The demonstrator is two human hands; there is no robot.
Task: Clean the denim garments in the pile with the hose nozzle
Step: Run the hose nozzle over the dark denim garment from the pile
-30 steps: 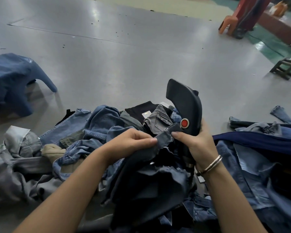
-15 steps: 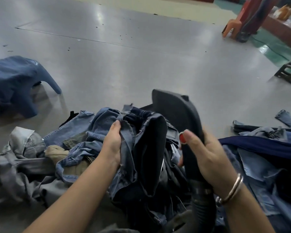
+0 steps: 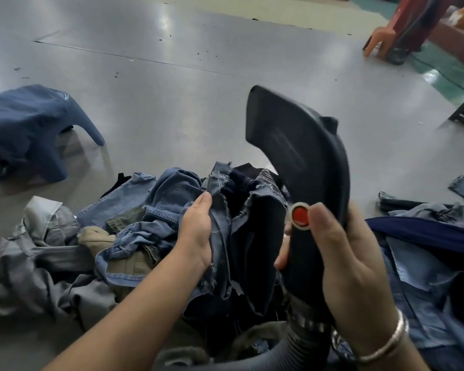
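A grey, glossy floor (image 3: 188, 103) carries a heap of denim garments (image 3: 134, 231) at six o'clock, a blue stool (image 3: 30, 129) at nine, an orange stool (image 3: 378, 40) at one.

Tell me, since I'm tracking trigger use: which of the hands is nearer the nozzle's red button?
Right. The right hand grips the nozzle, thumb beside the red button; the left hand holds dark denim off to its left.

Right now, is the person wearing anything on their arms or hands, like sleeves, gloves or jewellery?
No gloves and no sleeves in view: both forearms are bare up to the picture's edge. The left hand has nothing on it that shows. The right hand has a thin, shiny silver bangle round the wrist. No rings or watch show.
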